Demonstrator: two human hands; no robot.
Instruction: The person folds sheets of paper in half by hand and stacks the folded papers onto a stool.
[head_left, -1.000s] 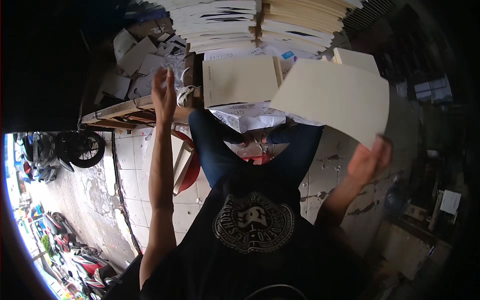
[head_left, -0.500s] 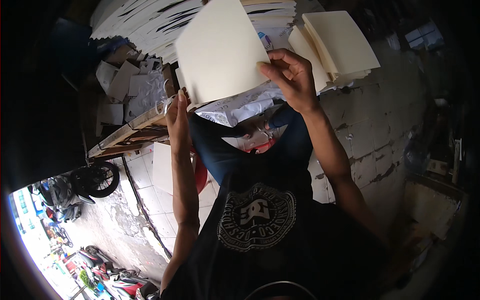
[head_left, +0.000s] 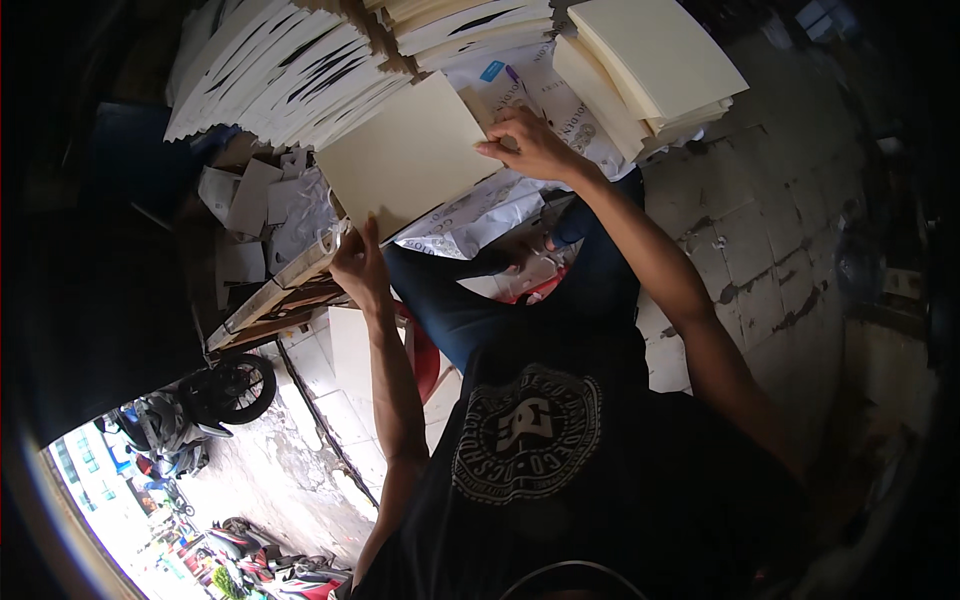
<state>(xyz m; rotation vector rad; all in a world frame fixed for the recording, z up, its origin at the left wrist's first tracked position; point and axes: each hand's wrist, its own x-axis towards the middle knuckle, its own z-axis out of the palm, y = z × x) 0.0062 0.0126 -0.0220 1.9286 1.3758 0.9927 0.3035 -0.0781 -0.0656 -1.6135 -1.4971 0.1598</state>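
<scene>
A cream sheet of card lies low over the table in front of me, its face toward me. My left hand is closed on its near left corner, thumb on top and fingers curled under. At its right edge, my right hand pinches the card between thumb and curled fingers. Under and beyond the card spreads printed wrapping paper. A small blue item and a purple pen-like thing rest on that paper.
Tall stacks of sheets and more sheets rise at the back. A cream pile stands at the right. Left of the wooden table edge are paper scraps. A motorbike wheel is at the lower left.
The card has come down from a raised, upright tilt to lie lower and flatter over the table. My right hand has shifted left with it; both hands still hold it.
</scene>
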